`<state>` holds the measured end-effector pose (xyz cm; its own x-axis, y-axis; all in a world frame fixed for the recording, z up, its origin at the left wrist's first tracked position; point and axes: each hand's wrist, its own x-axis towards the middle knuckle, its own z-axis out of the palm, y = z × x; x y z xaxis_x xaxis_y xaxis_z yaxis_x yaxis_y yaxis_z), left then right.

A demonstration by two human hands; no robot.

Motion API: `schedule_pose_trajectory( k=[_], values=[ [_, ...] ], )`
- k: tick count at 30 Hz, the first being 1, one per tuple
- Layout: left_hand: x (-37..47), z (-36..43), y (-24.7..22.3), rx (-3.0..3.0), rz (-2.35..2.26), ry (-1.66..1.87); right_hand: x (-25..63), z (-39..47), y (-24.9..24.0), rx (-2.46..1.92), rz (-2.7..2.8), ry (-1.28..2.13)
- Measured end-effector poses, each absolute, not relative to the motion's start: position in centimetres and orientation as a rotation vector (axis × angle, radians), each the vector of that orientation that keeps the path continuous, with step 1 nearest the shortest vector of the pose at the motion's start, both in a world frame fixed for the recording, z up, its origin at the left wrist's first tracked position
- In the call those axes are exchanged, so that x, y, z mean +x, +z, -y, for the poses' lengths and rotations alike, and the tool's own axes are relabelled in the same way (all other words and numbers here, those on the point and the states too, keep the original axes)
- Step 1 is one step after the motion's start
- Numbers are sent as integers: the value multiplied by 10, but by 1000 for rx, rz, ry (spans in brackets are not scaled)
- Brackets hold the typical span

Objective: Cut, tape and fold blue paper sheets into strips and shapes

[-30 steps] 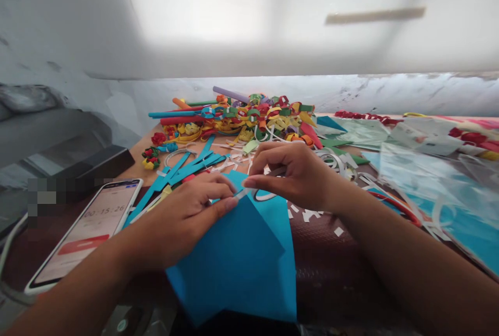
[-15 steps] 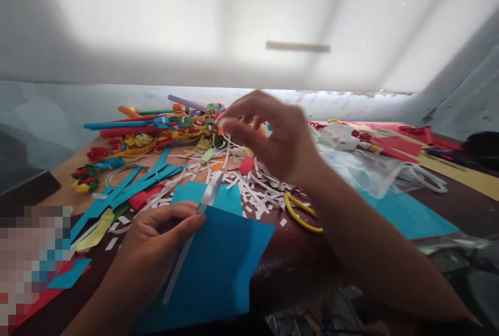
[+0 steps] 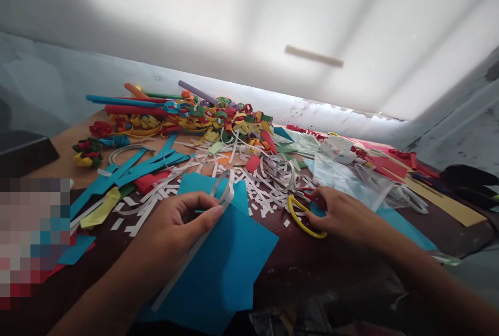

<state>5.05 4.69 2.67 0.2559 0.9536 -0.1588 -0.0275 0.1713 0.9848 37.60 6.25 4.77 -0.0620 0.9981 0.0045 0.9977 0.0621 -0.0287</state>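
Note:
My left hand (image 3: 187,227) is closed, thumb and forefinger pinching a narrow white strip (image 3: 229,190) at the edge of a sheet of blue paper (image 3: 230,263). The strip curls up in a loop above the fingertips and also runs down the sheet's left edge. At the right, my right hand (image 3: 339,214) has its fingers closed at a yellow ring (image 3: 297,221), with the thumb on its rim. A small red item (image 3: 307,189) shows by those fingertips, mostly hidden. Another blue paper piece (image 3: 191,182) lies behind the held sheet.
White paper scraps (image 3: 261,198) litter the dark table. Blue strips (image 3: 132,169) and a white ring (image 3: 113,156) lie left. Colourful paper chains (image 3: 222,112) are heaped at the back. Clear plastic (image 3: 335,164) and a tan sheet (image 3: 448,203) lie right.
My right hand has come down from above the scraps to the yellow ring and closed there. My left hand keeps its pinch on the blue paper and strip. The view has tilted.

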Motion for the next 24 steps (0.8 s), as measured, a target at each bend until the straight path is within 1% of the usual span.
schedule_pose_trajectory(
  k=[8,15,19,24],
  values=[
    [50,-46,27,1209,-1113,947,382,-61,66,-2264,2227,29],
    [51,-47,29,1200,-1083,957,400,-73,94,-2144,2419,-27],
    [52,-48,29,1213,-1125,949,402,-76,116,-2147,2474,-223],
    [53,-48,31,1189,-1121,918,400,-80,135,-2355,2323,-415]
  ],
)
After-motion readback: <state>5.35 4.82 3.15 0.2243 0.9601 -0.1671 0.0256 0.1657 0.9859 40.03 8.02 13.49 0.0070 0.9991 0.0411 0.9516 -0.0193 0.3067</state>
